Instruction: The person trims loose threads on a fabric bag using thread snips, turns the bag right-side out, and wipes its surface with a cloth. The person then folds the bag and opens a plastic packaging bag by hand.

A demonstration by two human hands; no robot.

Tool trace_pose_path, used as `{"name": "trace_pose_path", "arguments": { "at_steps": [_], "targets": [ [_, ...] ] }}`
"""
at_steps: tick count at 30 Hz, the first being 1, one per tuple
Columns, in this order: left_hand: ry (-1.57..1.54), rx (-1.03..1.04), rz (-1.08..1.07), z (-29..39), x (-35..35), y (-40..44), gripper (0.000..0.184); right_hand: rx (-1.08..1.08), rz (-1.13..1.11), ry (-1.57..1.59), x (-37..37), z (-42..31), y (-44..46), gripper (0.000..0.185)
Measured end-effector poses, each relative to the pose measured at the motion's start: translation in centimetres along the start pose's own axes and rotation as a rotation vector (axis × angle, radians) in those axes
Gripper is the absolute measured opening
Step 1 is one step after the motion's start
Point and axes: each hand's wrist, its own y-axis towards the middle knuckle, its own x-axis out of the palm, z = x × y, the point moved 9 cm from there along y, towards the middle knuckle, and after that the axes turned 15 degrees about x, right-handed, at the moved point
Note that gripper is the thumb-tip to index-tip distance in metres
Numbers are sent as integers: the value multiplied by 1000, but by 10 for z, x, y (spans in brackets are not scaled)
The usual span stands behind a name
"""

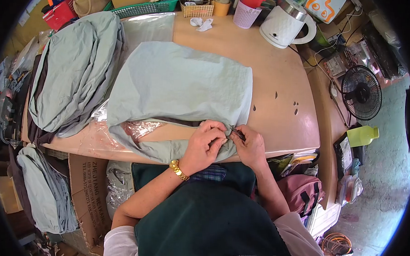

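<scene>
A pale grey-green garment [180, 83] lies spread over the tan table [282, 120], with its lower part bunched at the front edge. My left hand [208, 144], with a gold watch above it, pinches the fabric near the garment's lower right corner. Right beside it, my right hand [248, 144] is closed on a small dark tool, whose tip meets the same bit of fabric. What the tool is cannot be made out. Clear plastic film [141, 129] shows under the garment's opening.
More grey-green garments [76, 69] are piled at the left. Along the back stand a green basket [145, 8], a lilac cup [246, 14] and a white kettle [284, 24]. A black fan [361, 93] is at the right, a cardboard box [87, 197] below left.
</scene>
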Motion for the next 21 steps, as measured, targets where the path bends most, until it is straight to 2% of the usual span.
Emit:
{"name": "trace_pose_path", "arguments": {
  "at_steps": [2,4,5,7,14,21],
  "targets": [
    [-58,-69,0,-5,-2,1,7,2,2,-8,-3,-4,-2,12],
    [-113,-142,5,-12,-3,0,6,-104,184,15,-31,-27,-14,21],
    [-117,-144,4,-13,-2,0,6,-106,179,12,-37,-29,-15,21],
    [-126,-148,5,-15,-2,0,5,-315,279,-314,-48,-47,-27,25],
    [-124,-165,7,-15,-2,0,6,-526,330,-557,-37,-76,-53,24],
    [-121,-168,-4,-15,-1,-2,6,-589,354,-573,-29,-81,-52,24]
  ]
}}
